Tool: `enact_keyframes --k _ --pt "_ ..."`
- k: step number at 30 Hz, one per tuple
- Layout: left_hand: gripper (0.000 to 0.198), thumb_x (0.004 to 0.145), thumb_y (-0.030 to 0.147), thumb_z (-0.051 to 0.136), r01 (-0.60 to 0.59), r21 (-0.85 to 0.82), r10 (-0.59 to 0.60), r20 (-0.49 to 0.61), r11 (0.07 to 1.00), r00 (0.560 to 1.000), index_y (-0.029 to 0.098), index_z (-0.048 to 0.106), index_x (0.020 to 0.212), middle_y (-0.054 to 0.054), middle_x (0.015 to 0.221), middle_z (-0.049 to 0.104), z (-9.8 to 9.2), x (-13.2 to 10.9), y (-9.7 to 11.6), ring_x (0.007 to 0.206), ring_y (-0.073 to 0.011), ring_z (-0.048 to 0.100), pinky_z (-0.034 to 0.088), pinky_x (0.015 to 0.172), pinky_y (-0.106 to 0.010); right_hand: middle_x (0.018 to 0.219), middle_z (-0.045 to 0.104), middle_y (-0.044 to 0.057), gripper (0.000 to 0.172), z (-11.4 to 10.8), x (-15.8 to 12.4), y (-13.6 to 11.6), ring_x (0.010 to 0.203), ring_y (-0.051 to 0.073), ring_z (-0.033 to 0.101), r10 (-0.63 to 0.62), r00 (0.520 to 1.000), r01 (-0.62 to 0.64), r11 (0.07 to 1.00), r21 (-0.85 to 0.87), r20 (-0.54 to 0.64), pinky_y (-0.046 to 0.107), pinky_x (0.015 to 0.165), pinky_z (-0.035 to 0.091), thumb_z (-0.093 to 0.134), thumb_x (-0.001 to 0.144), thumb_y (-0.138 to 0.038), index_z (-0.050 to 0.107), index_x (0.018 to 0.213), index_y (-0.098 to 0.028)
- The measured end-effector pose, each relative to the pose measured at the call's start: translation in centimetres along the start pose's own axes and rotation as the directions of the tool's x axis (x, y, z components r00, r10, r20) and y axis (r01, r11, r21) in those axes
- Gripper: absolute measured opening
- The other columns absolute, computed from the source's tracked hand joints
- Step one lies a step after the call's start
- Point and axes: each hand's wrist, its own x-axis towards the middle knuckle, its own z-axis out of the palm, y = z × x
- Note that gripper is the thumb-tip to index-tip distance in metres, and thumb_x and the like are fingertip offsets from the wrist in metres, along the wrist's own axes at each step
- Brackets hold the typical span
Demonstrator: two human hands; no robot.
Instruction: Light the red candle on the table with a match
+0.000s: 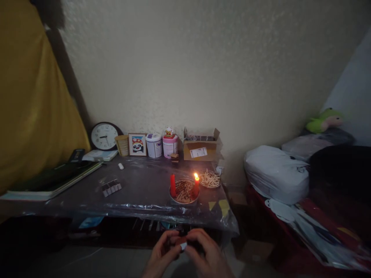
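Note:
Low in front of the table's near edge, my left hand (164,253) and my right hand (206,253) are brought together, fingers bent. Between the fingertips of both is a small matchbox (183,246), showing a whitish face; most of it is hidden. Beyond the hands, a round dish (185,200) with brown, grainy contents bears two red candles. The left candle (173,186) is unlit, and the right candle (197,185) burns with a bright flame. Behind that, to the right, lies a plate of loose matchsticks (210,179).
A plastic-covered table (139,181) carries a wrapped row of small boxes (111,188), a white eraser-like piece (121,166) and a large book (55,181). Along the wall stand a clock (104,136), a picture frame (137,144), tins and an open carton (199,150). White bags (275,173) are at right.

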Motion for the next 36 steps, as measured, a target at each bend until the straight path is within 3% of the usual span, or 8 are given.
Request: enact_keyframes --k 5,13,18,22,26,29,36 --pt "0.038 0.057 0.035 0.075 -0.083 0.113 0.079 0.047 0.990 0.996 0.020 0.064 0.090 -0.008 0.091 0.065 -0.1 -0.3 0.6 0.092 -0.0256 0.056 0.042 0.082 -0.033 0.110 0.059 0.004 0.021 1.6 -1.0 1.3 0.102 0.020 0.056 -0.016 1.000 0.016 0.997 -0.076 -0.005 0.029 0.089 0.044 0.059 0.079 -0.031 0.060 0.099 -0.026" --pt "0.034 0.063 0.034 0.070 -0.123 0.167 0.102 0.134 0.978 0.986 0.021 0.063 0.094 -0.007 0.092 0.064 0.4 -0.6 0.8 0.088 -0.0238 0.056 0.042 0.080 -0.032 0.105 0.061 0.004 0.025 1.3 -1.0 2.1 0.100 0.020 0.058 0.008 1.000 -0.007 0.999 -0.052 0.013 0.029 0.087 0.046 0.060 0.077 -0.027 0.059 0.102 -0.025" --pt "0.036 0.060 0.036 0.073 -0.173 0.054 0.167 0.108 0.983 0.980 0.021 0.063 0.091 -0.006 0.089 0.064 0.6 -0.3 0.1 0.083 -0.0212 0.057 0.042 0.075 -0.030 0.104 0.063 0.005 0.023 1.4 -0.6 2.7 0.099 0.021 0.059 0.000 1.000 0.000 1.000 -0.025 -0.004 0.030 0.087 0.047 0.059 0.076 -0.026 0.061 0.099 -0.024" --pt "0.041 0.061 0.043 0.071 0.017 -0.127 -0.007 0.080 0.992 0.997 0.022 0.061 0.094 -0.007 0.092 0.065 0.4 0.0 0.4 0.078 -0.0201 0.059 0.042 0.067 -0.030 0.105 0.065 0.006 0.026 1.0 -0.4 3.1 0.100 0.022 0.060 -0.015 0.999 0.014 1.000 -0.021 -0.050 0.030 0.087 0.048 0.061 0.074 -0.029 0.062 0.099 -0.024" --pt "0.034 0.067 0.047 0.064 0.227 -0.244 -0.194 0.155 0.943 0.969 0.020 0.062 0.087 -0.007 0.085 0.068 0.5 -0.3 1.5 0.072 -0.0182 0.061 0.041 0.062 -0.027 0.103 0.066 0.006 0.027 0.9 -0.4 3.4 0.096 0.022 0.063 -0.045 0.995 0.044 0.999 -0.021 -0.085 0.028 0.084 0.051 0.062 0.073 -0.030 0.063 0.100 -0.025" --pt "0.032 0.069 0.048 0.062 0.282 -0.284 -0.232 0.199 0.916 0.952 0.019 0.063 0.083 -0.008 0.085 0.068 0.7 -0.5 1.8 0.073 -0.0182 0.062 0.040 0.061 -0.025 0.101 0.068 0.005 0.028 1.1 -0.4 3.5 0.094 0.022 0.064 -0.056 0.995 0.055 0.998 -0.011 -0.089 0.027 0.083 0.051 0.064 0.072 -0.029 0.064 0.099 -0.026" --pt "0.034 0.067 0.045 0.064 0.353 -0.315 -0.328 0.130 0.881 0.936 0.017 0.063 0.086 -0.005 0.081 0.069 0.3 -0.3 0.5 0.068 -0.0172 0.062 0.041 0.056 -0.023 0.110 0.064 0.006 0.032 1.4 -0.8 3.1 0.103 0.020 0.059 -0.045 0.999 0.045 0.999 0.001 -0.009 0.026 0.090 0.046 0.063 0.073 -0.024 0.061 0.105 -0.024"
